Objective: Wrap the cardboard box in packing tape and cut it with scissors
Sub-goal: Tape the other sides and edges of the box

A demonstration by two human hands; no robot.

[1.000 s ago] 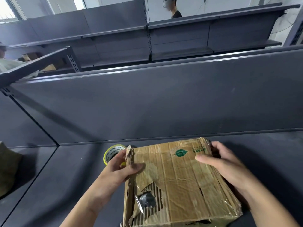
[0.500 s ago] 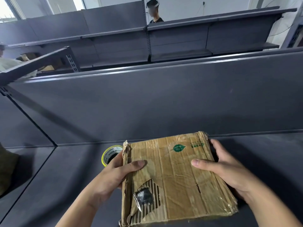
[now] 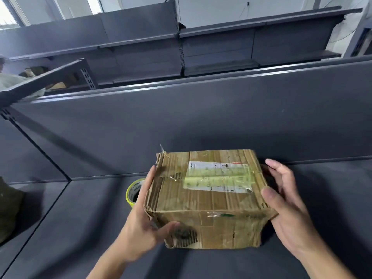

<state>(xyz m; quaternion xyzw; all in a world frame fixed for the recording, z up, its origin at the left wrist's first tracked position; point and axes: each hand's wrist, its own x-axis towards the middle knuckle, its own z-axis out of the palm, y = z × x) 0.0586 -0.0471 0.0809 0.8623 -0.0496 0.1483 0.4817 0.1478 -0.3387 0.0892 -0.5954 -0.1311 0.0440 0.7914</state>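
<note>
A worn cardboard box (image 3: 205, 200) rests on the dark grey shelf (image 3: 80, 238), with a white label under clear tape on its top face and a torn patch on its front. My left hand (image 3: 141, 224) holds the box's left side, thumb on the front face near the tear. My right hand (image 3: 285, 208) holds the right side, thumb over the top right edge and fingers behind. A yellow-green roll of packing tape (image 3: 133, 191) lies just left of the box, partly hidden by my left hand. No scissors are in view.
A grey back panel (image 3: 201, 121) rises right behind the box. A dark olive object (image 3: 8, 208) sits at the far left of the shelf. More grey shelving (image 3: 221, 47) stands beyond, and part of a person (image 3: 8, 79) shows at the far left.
Both hands have tipped the box toward me, so the labelled face is now on top and the torn face points at me. The person behind the far shelving is gone from view.
</note>
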